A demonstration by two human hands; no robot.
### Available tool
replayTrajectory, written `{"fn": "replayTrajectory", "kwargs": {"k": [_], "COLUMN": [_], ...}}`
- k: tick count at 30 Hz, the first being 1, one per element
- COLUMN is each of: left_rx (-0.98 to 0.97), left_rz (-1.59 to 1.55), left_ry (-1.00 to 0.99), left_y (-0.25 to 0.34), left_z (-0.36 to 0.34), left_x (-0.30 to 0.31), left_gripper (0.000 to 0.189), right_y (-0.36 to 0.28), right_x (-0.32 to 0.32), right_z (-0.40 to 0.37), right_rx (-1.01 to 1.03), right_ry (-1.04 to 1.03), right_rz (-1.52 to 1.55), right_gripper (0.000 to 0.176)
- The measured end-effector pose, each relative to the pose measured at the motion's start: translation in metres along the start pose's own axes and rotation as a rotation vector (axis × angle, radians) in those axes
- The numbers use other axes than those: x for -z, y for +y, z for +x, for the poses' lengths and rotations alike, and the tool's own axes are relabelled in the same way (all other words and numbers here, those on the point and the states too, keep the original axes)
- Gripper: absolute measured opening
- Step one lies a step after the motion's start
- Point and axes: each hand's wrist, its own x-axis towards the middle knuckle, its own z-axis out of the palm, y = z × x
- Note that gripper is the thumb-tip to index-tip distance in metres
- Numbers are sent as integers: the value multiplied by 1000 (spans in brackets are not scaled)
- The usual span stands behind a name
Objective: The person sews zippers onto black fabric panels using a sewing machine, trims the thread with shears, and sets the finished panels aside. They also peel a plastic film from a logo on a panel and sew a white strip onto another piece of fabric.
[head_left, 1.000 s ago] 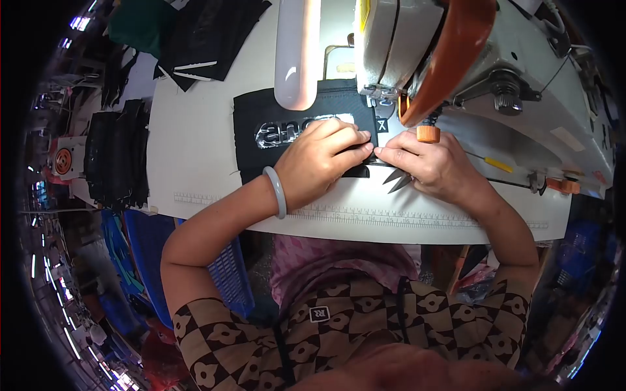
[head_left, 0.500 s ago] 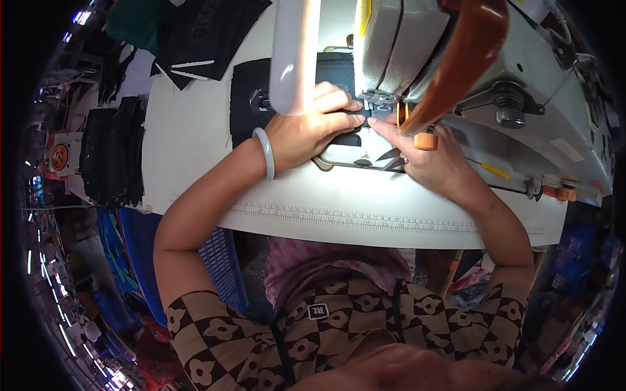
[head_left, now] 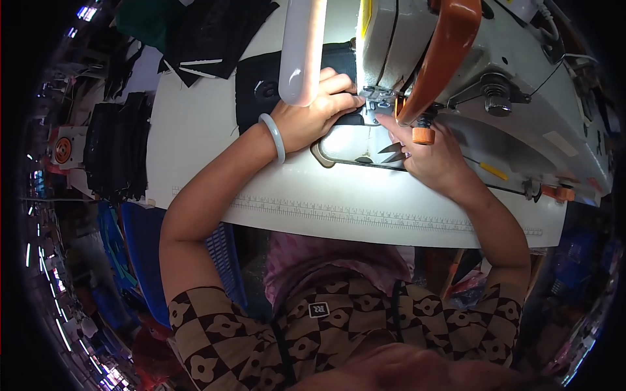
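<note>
**Item: one sewing station, seen from the head camera.**

- Bench [head_left: 195,143]: white top, with a ruler scale [head_left: 365,218] printed along the near edge.
- Sewing machine [head_left: 521,78]: pale body, set at the far right of the bench. An orange guard [head_left: 447,52] is curved across its front, and an orange knob [head_left: 422,135] sits just below it.
- Lamp tube [head_left: 301,45]: white and lit, hung above the work.
- Black fabric piece [head_left: 261,85]: laid flat on the bench left of the machine. Its right edge is led under the presser foot [head_left: 377,98], and part of it is hidden by the lamp tube and the left hand.
- Left hand [head_left: 313,114]: laid on the black fabric piece, fingers bent, with the tips pressed down just beside the presser foot. Whether the cloth is pinched or only pressed cannot be told. A pale bracelet [head_left: 274,137] is worn at the wrist.
- Right hand [head_left: 430,159]: closed around thread snips [head_left: 391,153], whose blades point left over the bright needle plate [head_left: 352,144]. The forefinger is stretched up to the presser foot.
- Stack of black pieces [head_left: 117,143]: kept at the far left, off the bench edge and well apart from the hands.
- Loose black cuttings [head_left: 215,32]: piled at the far left corner of the bench.
- Blue crate [head_left: 222,260]: stood below the bench, beside the person's left arm.
</note>
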Motion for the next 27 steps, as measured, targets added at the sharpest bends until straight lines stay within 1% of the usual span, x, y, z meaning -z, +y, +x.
{"fn": "replayTrajectory", "kwargs": {"k": [5, 9, 12, 13, 16, 17, 20, 21, 24, 27], "left_rx": [22, 28, -22, -26, -5, -10, 61, 60, 43, 28], "left_rz": [17, 28, -67, -68, -133, -135, -210, -213, -57, -93], "left_ry": [-20, -19, -34, -40, 41, 36, 55, 52, 74, 37], "left_y": [4, 8, 2, 2, 12, 18, 41, 42, 41, 36], "left_z": [1, 0, -7, -9, -19, -21, -24, -25, -25, -27], "left_x": [5, 9, 12, 10, 0, -3, -14, -13, -7, -7], "left_gripper": [15, 15, 17, 17, 24, 24, 35, 35, 40, 41], "right_y": [-1, -3, -5, -5, -1, 1, 7, 6, 1, -3], "right_x": [-1, 5, 9, 9, 9, 9, 7, 8, 16, 19], "right_z": [1, 2, 0, 0, 0, 0, -1, -2, 1, 1], "right_rx": [30, -1, -100, -106, -39, -45, 26, 22, 151, 129], "right_ry": [63, 13, 0, 3, -14, -10, 44, 43, 66, 44], "right_rz": [-49, 29, 84, 88, 124, 125, 94, 95, -44, -63], "right_gripper": [67, 66, 70, 70, 75, 75, 76, 76, 73, 69]}}
